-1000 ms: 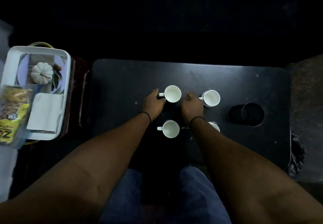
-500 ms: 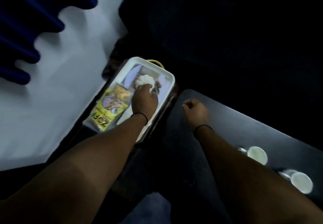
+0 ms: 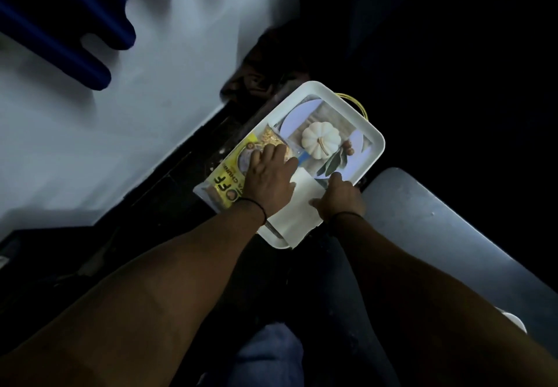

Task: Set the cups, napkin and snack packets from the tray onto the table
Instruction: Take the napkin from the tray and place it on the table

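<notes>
Dim light covered most of the scene, with a pale floor [image 3: 90, 151] to the left and the dark table [image 3: 453, 235] running off to the lower right. Half a second before, only the left hand had been over the tray, on the pumpkin picture at its far end, while the right hand lay curled on the table. Now both hands were on the tray [image 3: 374, 136]. The left hand [image 3: 268, 178] had shifted nearer, lying palm down with fingers spread over the yellow snack packets [image 3: 232, 172]; whether it gripped them could not be told. The right hand [image 3: 338, 196] had crossed from the table and lay flat and open on the white napkin [image 3: 299, 205], its fingertips reaching the edge of the printed plate.

A blue ribbed object [image 3: 66, 21] stood at the upper left. A yellow wire loop [image 3: 356, 106] showed behind the tray's far rim. One white cup [image 3: 516, 320] peeked out at the right edge, mostly hidden by the right forearm.

The packets lay along the tray's left side, overhanging its near-left corner, bright yellow with dark lettering and a clear end. The napkin sat folded at the near end, just beside the packets.
</notes>
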